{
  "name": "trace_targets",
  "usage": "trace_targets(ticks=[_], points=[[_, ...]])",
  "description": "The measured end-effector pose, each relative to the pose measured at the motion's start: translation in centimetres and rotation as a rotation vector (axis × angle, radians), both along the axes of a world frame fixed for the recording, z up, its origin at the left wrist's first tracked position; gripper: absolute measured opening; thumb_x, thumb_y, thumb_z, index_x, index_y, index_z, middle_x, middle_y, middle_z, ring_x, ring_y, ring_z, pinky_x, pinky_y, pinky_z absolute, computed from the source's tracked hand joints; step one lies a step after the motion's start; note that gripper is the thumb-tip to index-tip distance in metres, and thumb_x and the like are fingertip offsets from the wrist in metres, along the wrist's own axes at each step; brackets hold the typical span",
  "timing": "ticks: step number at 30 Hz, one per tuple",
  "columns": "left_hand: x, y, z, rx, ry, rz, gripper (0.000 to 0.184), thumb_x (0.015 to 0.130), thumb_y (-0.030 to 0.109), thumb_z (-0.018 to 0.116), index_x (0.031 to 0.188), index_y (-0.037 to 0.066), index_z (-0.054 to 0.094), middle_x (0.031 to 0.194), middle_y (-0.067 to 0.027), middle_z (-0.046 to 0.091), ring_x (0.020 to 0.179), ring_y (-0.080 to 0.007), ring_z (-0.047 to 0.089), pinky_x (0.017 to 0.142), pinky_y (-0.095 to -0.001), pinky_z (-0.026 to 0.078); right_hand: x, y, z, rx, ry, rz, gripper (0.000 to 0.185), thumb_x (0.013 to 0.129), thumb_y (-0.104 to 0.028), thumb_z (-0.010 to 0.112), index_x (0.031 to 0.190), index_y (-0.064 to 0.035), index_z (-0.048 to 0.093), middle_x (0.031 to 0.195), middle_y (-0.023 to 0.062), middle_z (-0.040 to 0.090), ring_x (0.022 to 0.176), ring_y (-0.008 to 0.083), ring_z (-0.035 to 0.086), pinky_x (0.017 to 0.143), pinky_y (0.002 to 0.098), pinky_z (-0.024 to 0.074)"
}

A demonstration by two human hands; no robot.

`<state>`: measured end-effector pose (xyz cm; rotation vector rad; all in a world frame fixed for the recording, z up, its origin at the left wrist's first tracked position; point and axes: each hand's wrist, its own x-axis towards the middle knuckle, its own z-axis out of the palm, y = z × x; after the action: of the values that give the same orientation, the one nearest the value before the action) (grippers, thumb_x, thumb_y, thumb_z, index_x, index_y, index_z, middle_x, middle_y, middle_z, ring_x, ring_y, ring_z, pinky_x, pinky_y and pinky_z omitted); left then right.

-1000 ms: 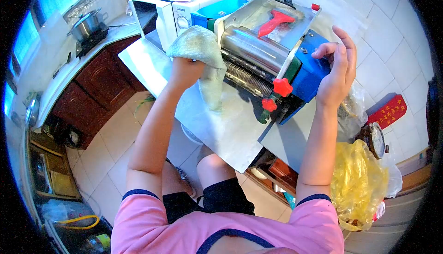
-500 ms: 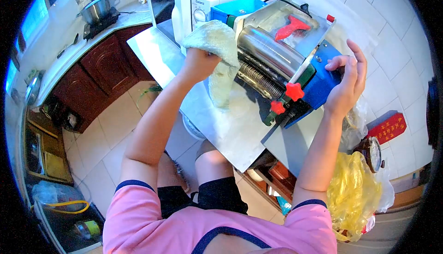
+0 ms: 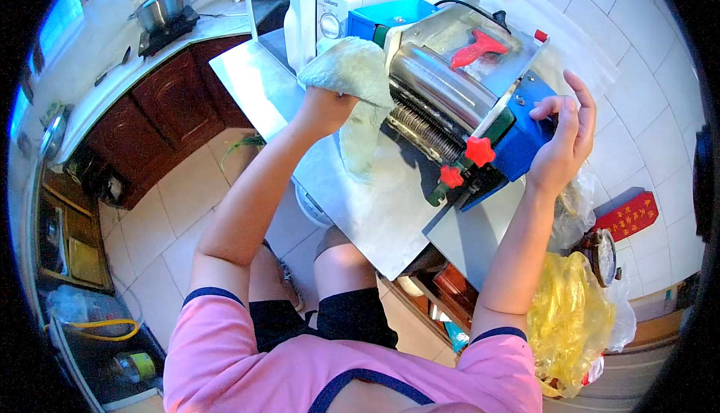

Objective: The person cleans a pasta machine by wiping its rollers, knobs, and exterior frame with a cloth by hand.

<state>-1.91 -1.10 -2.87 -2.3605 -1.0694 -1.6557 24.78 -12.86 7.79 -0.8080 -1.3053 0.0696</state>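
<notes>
In front of me stands a blue and steel noodle machine [image 3: 442, 87], with a smooth roller above a row of ribbed cutters. My left hand [image 3: 327, 112] is closed on a pale green sheet of dough [image 3: 346, 68] at the left of the rollers. The dough folds over above my fist, and a strip of it hangs toward the white board [image 3: 386, 222]. Beside the machine's blue right side cover is my right hand [image 3: 562, 139], fingers bent and apart, holding nothing. Whether a fingertip touches the cover, I cannot tell. A red scraper-shaped piece [image 3: 478, 49] lies behind the roller.
Red star-shaped knobs [image 3: 480, 151] stick out at the machine's front right. A white microwave [image 3: 330, 19] stands behind on the left. Yellow plastic bags [image 3: 570, 315] and a lidded glass jar [image 3: 602, 255] are at the right. A pot [image 3: 162, 10] sits on the far-left stove.
The view has shifted slightly. My left hand still grips the dough, whose upper fold has moved a little. My right hand keeps nearly the same place and shape.
</notes>
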Motion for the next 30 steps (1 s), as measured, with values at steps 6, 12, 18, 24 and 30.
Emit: trace_targets(ticks=[6, 12, 18, 24, 30], points=[[-1.4, -1.5, -2.6, -0.211, -0.48, -0.059, 0.034, 0.075, 0.0, 0.059, 0.11, 0.002, 0.057, 0.108, -0.0118, 0.06, 0.103, -0.0263, 0.055, 0.093, -0.0376, 0.04, -0.1, 0.0, 0.0, -0.006, 0.014, 0.022, 0.031, 0.092, -0.013, 0.043, 0.117, 0.0037, 0.05, 0.066, 0.0024, 0.051, 0.065, 0.008, 0.048, 0.069, 0.0211, 0.0405], [-3.0, -2.1, -7.5, -0.209, -0.842, -0.074, 0.029, 0.078, -0.003, 0.058, 0.107, 0.0, 0.058, 0.105, -0.0094, 0.061, 0.1, -0.0204, 0.056, 0.088, -0.0319, 0.043, -0.1, 0.1, -0.1, -0.016, -0.003, 0.006, 0.03, 0.091, -0.01, 0.045, 0.116, 0.0039, 0.051, 0.067, 0.0023, 0.051, 0.066, 0.0079, 0.049, 0.07, 0.0211, 0.0408], [-1.2, -0.5, -6.3, -0.093, -0.564, -0.084, 0.039, 0.077, -0.003, 0.059, 0.115, 0.001, 0.053, 0.109, -0.0088, 0.059, 0.103, -0.0213, 0.055, 0.091, -0.0331, 0.041, -0.3, 0.2, -0.2, 0.011, -0.02, -0.006, 0.028, 0.089, -0.008, 0.048, 0.115, 0.0025, 0.052, 0.07, 0.0025, 0.053, 0.065, 0.007, 0.049, 0.063, 0.0188, 0.0401], [-0.2, -0.2, -0.1, 0.033, -0.044, -0.012, 0.034, 0.078, 0.013, 0.061, 0.112, 0.009, 0.056, 0.111, -0.016, 0.056, 0.106, -0.0362, 0.05, 0.092, -0.0424, 0.04, -0.3, 0.3, -0.3, 0.025, -0.003, -0.036, 0.028, 0.088, -0.006, 0.048, 0.114, 0.0029, 0.053, 0.07, 0.0025, 0.052, 0.064, 0.0071, 0.049, 0.065, 0.0192, 0.04], [0.6, 1.1, 1.0, 0.131, -0.047, -0.053, 0.032, 0.071, 0.021, 0.069, 0.1, 0.01, 0.061, 0.101, -0.012, 0.06, 0.094, -0.0326, 0.056, 0.081, -0.0406, 0.045, -0.6, 0.1, -0.2, 0.008, -0.014, -0.091, 0.027, 0.088, -0.005, 0.047, 0.113, 0.0036, 0.053, 0.069, 0.0023, 0.051, 0.065, 0.0072, 0.049, 0.066, 0.0209, 0.0409]])
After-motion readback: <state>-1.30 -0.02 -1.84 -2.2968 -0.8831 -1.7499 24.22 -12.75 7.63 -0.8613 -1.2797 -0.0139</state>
